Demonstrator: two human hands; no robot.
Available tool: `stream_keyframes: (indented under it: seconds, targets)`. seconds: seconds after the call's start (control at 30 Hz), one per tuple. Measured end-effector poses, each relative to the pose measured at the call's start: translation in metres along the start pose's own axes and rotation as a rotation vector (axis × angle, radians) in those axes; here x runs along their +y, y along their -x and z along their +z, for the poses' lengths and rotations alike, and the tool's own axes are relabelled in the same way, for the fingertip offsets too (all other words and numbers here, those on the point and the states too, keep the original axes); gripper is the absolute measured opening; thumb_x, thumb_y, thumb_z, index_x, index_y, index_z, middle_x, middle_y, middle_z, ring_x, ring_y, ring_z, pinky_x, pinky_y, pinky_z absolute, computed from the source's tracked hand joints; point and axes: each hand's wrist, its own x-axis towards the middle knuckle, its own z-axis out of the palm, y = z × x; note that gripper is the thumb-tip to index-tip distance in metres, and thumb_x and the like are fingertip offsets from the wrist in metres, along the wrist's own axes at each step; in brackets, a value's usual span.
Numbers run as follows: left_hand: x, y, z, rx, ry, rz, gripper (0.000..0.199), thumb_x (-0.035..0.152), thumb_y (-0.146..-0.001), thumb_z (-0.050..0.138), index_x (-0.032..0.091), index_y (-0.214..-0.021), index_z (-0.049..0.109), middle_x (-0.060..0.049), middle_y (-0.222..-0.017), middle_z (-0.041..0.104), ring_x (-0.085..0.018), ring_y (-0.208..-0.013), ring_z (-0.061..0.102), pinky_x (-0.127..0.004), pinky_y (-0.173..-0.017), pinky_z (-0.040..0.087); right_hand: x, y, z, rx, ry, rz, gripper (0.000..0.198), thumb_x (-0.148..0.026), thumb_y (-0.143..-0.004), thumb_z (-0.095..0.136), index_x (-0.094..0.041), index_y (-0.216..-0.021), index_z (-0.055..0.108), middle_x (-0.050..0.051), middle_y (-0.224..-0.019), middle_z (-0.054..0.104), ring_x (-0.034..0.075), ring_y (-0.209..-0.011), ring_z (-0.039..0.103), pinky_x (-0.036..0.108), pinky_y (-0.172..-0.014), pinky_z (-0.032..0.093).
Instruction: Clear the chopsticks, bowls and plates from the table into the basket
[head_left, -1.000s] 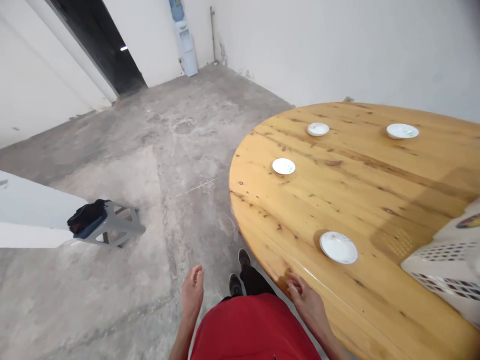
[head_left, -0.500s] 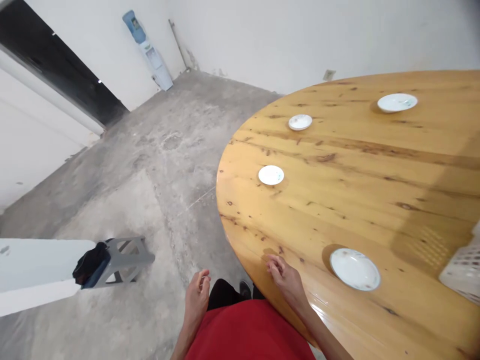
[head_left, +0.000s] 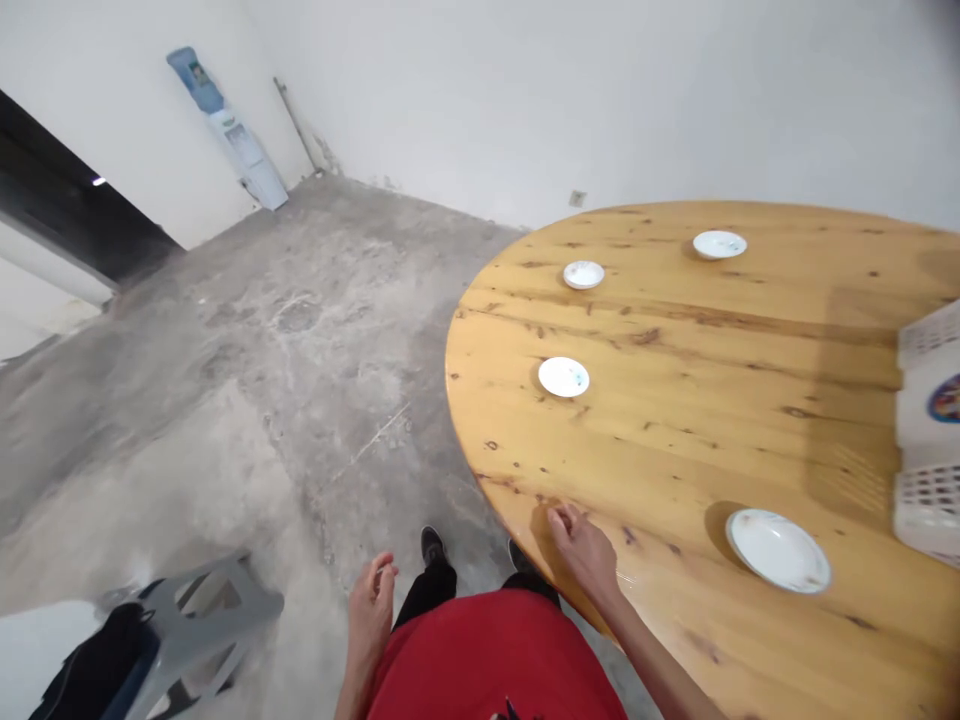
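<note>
My left hand (head_left: 373,592) hangs beside my red shirt above the floor, its fingers loosely bent and a little apart, with nothing seen in it. Over the near rim of the round wooden table (head_left: 645,440) is my right hand (head_left: 585,552). Its fingers are curled in and no object shows in them; whether it touches the wood I cannot tell. Nearest to it on the right lies a white plate (head_left: 778,550). Farther off stand a small white dish (head_left: 564,377), a second small dish (head_left: 583,275) and another white plate (head_left: 720,245).
A white perforated plastic basket (head_left: 930,430) sits at the table's right. On the lower left is a grey plastic stool (head_left: 199,620) with dark cloth (head_left: 97,665) on it. A water dispenser (head_left: 244,150) stands by the far wall, near a dark doorway (head_left: 75,190).
My view has shifted, so the stool has moved toward the lower left and more of the basket shows. Both hands stay low and hold nothing visible; the right fingers look more curled.
</note>
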Motion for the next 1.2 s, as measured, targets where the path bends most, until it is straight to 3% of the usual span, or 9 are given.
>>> stream_keyframes:
  seconds: [0.1,0.27,0.37,0.5,0.6,0.7,0.9,1.03,1.2]
  targets:
    - [-0.008,-0.039,-0.042,0.083,0.034,-0.013,0.05,0.057,-0.079,0.049,0.017,-0.101,0.069,-0.014,-0.107,0.075,-0.028,-0.096,0.074,-0.038,-0.081,0.059,-0.02,0.002,0.003,0.051,0.096,0.211,0.051,-0.053,-0.101,0.027,-0.023,-0.113,0.067,0.011,-0.1,0.073,0.03,-0.097,0.069,0.036,-0.076,0.047]
    - [-0.009,-0.101,-0.09,0.052,0.008,-0.009,0.05,0.058,-0.079,0.049,0.017,-0.101,0.068,-0.013,-0.105,0.075,-0.027,-0.096,0.074,-0.039,-0.083,0.059,-0.039,0.0,0.01,0.161,0.142,0.363,0.059,-0.056,-0.101,0.025,-0.02,-0.118,0.068,0.017,-0.1,0.073,0.032,-0.095,0.07,0.04,-0.078,0.049]
    - [0.0,-0.138,-0.091,-0.037,-0.034,0.064,0.05,0.059,-0.08,0.048,0.018,-0.102,0.068,-0.013,-0.105,0.075,-0.028,-0.1,0.072,-0.041,-0.087,0.058,-0.038,-0.003,0.015,0.237,0.116,0.41,0.061,-0.058,-0.1,0.026,-0.02,-0.119,0.069,0.02,-0.099,0.073,0.034,-0.09,0.07,0.042,-0.074,0.05]
    - [0.03,-0.172,-0.07,-0.178,-0.058,0.223,0.049,0.057,-0.081,0.048,0.018,-0.103,0.069,-0.013,-0.105,0.074,-0.028,-0.099,0.071,-0.041,-0.09,0.056,-0.039,-0.006,0.029,0.361,0.021,0.464,0.058,-0.056,-0.096,0.03,-0.017,-0.106,0.072,0.02,-0.092,0.073,0.034,-0.084,0.07,0.04,-0.067,0.048]
    - [0.058,-0.187,-0.052,-0.297,-0.076,0.333,0.048,0.053,-0.085,0.047,0.017,-0.107,0.069,-0.015,-0.112,0.073,-0.027,-0.103,0.07,-0.039,-0.092,0.055,-0.063,-0.009,0.047,0.4,-0.247,0.317,0.049,-0.055,-0.091,0.033,-0.019,-0.091,0.067,0.015,-0.086,0.074,0.027,-0.077,0.07,0.035,-0.067,0.048]
    - [0.079,-0.21,-0.045,-0.373,-0.125,0.367,0.046,0.051,-0.088,0.046,0.018,-0.11,0.069,-0.014,-0.115,0.072,-0.025,-0.105,0.07,-0.038,-0.093,0.054,-0.118,-0.022,0.071,0.319,-0.466,0.105,0.045,-0.059,-0.088,0.036,-0.021,-0.085,0.061,0.01,-0.08,0.072,0.022,-0.068,0.068,0.032,-0.067,0.048]
    - [0.096,-0.297,-0.064,-0.299,-0.162,0.222,0.053,0.06,-0.08,0.05,0.017,-0.106,0.068,-0.015,-0.112,0.073,-0.029,-0.105,0.071,-0.042,-0.092,0.055,-0.239,-0.084,0.1,0.082,-0.456,-0.267,0.039,-0.049,-0.093,0.033,-0.022,-0.085,0.06,0.004,-0.072,0.069,0.019,-0.065,0.065,0.03,-0.065,0.044]
    - [0.108,-0.356,-0.081,-0.251,-0.156,0.092,0.061,0.068,-0.076,0.052,0.016,-0.104,0.068,-0.015,-0.108,0.074,-0.03,-0.1,0.073,-0.041,-0.086,0.058,-0.285,-0.14,0.089,0.038,-0.473,-0.265,0.04,-0.047,-0.093,0.032,-0.021,-0.09,0.062,0.005,-0.075,0.07,0.02,-0.066,0.065,0.029,-0.064,0.044]
    - [0.14,-0.411,-0.087,-0.28,-0.123,0.019,0.068,0.073,-0.067,0.059,0.015,-0.1,0.067,-0.018,-0.107,0.074,-0.031,-0.097,0.074,-0.04,-0.081,0.06,-0.322,-0.203,0.056,0.108,-0.536,-0.199,0.035,-0.042,-0.092,0.035,-0.021,-0.09,0.063,0.004,-0.074,0.068,0.018,-0.067,0.064,0.027,-0.064,0.045]
